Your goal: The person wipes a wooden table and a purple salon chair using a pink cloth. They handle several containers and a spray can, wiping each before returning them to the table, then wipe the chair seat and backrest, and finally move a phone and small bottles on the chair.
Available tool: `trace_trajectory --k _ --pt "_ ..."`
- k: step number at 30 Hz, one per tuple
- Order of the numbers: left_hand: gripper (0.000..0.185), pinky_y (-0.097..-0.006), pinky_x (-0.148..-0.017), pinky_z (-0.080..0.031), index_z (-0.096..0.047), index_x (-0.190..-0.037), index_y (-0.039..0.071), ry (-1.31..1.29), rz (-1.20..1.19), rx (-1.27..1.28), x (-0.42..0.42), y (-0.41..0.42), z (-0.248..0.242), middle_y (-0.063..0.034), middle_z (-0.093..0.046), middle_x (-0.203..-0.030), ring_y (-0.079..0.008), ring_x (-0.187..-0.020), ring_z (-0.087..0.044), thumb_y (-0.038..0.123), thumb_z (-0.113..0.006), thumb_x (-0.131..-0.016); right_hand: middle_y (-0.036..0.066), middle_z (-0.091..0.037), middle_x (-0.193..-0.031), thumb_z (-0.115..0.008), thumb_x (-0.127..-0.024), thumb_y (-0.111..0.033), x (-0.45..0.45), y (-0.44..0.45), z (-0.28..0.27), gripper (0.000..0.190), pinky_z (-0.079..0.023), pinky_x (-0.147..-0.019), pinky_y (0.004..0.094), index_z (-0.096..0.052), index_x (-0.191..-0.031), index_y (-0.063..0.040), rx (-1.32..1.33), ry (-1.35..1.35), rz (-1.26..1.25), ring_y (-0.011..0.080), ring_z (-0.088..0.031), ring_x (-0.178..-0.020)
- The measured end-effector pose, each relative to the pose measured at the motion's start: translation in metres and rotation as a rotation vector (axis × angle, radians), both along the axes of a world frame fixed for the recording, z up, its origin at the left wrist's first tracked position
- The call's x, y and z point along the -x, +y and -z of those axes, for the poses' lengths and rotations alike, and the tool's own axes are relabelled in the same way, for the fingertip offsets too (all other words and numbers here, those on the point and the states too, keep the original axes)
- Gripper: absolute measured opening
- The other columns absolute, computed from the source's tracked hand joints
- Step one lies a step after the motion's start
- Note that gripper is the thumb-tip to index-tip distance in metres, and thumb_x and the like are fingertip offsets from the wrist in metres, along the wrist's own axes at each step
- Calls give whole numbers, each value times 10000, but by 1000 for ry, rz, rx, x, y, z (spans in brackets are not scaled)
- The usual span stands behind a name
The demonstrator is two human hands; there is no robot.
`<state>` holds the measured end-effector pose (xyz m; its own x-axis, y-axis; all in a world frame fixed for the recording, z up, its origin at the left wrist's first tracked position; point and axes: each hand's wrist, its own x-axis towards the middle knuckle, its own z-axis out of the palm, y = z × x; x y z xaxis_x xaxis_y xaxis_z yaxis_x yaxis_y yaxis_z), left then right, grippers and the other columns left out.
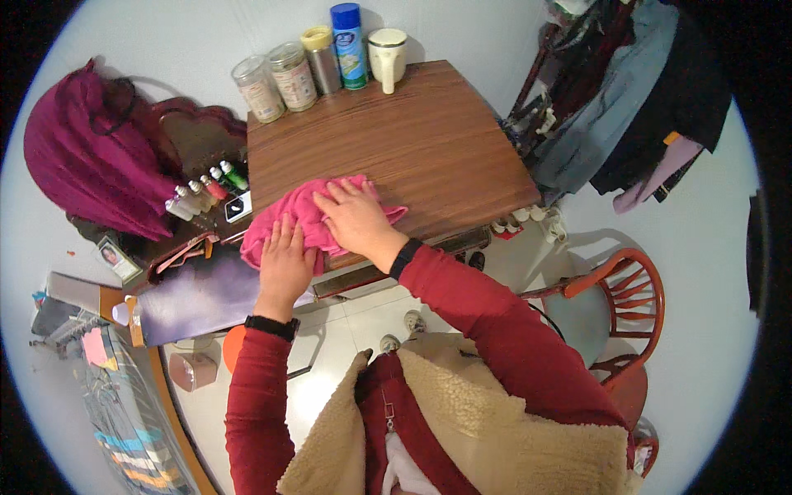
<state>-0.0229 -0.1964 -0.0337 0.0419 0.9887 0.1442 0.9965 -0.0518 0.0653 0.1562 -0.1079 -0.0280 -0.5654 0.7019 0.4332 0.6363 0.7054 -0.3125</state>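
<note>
A bunched pink cloth (297, 207) lies at the near left corner of a brown wood-grain tabletop (396, 136). My left hand (286, 263) rests flat on the cloth's near left part, its fingers slightly spread and pointing away from me. Further right, my right hand (356, 216) presses on the same cloth with its fingers apart. Neither hand is closed around the cloth. Part of the cloth hangs at the table's near edge, and a corner of it sticks out to the right of my right hand.
Jars (294, 77), a steel flask (322, 62), a blue spray can (350, 55) and a lidded cream mug (388, 55) line the back edge. Small bottles (198, 195) stand left on a dark dresser. Clothes (625, 105) hang at right above a wooden chair (637, 297).
</note>
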Motion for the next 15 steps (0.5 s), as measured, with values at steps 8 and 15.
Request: trace_trajectory --k 8,15 --pt "611 -590 -1075 -368 -527 -1379 10 104 64 119 -59 -21 -15 -212 -410 -1523 -425 -1412 -367 373 -634 -900 116 -628 -1267 -585 -879 -146 -82 -10 9 360 -397 -1056 527 -644 -1234 -139 36 148 -189 324 -541 -1262" --pt "672 -576 -939 -439 -512 -1411 107 207 303 17 -162 7 -17 -165 -408 -1530 -388 -1364 -428 366 -712 -823 133 -650 -1272 -559 -868 -141 -201 -10 9 348 -370 -1102 501 -680 -1194 -141 -13 131 91 297 -567 -1246"
